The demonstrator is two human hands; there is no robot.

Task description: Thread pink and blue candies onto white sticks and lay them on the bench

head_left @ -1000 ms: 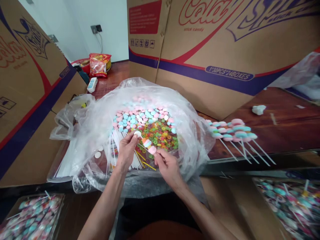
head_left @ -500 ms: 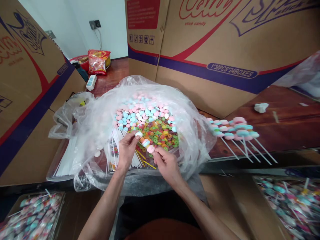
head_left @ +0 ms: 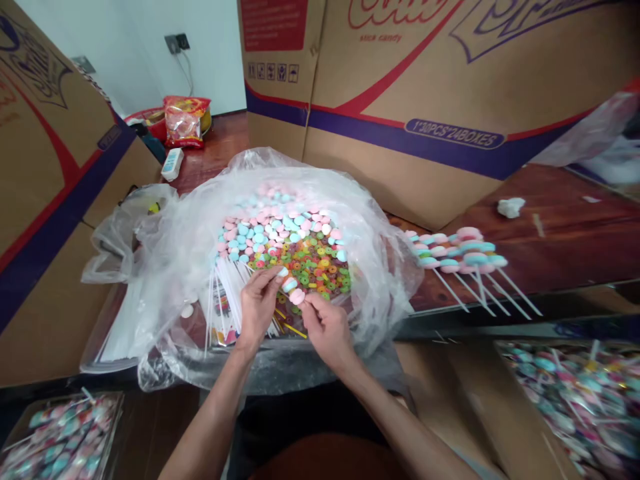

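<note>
1. Two bare hands are meeting over an open clear plastic bag that is lying on the desk in front of the person.
2. The right hand is pinching a candy stick from below. Its grip is closed tight, thumb against forefinger, just under a pink disc.
3. The left hand is closing its grip on the upper end of the same candy stick, where a white disc is sitting between thumb and fingertips. A blue-and-white piece is showing between the two hands.
4. The candy stick is hanging tilted just above the coloured ring candies, at the near edge of the heap inside the bag.
5. Behind the rings, pink, blue and white disc candies are filling the far part of the bag. Bare white sticks are lying in a bundle at the left, beside and under the left hand.
6. To the right, outside the bag, finished lollipops are lying in a row on the desk, with their sticks pointing toward the person.
7. Big cardboard boxes are standing around the desk at the back and at the left.
8. A tray of wrapped candies is showing blurred at the lower left, and another one at the lower right.
</note>
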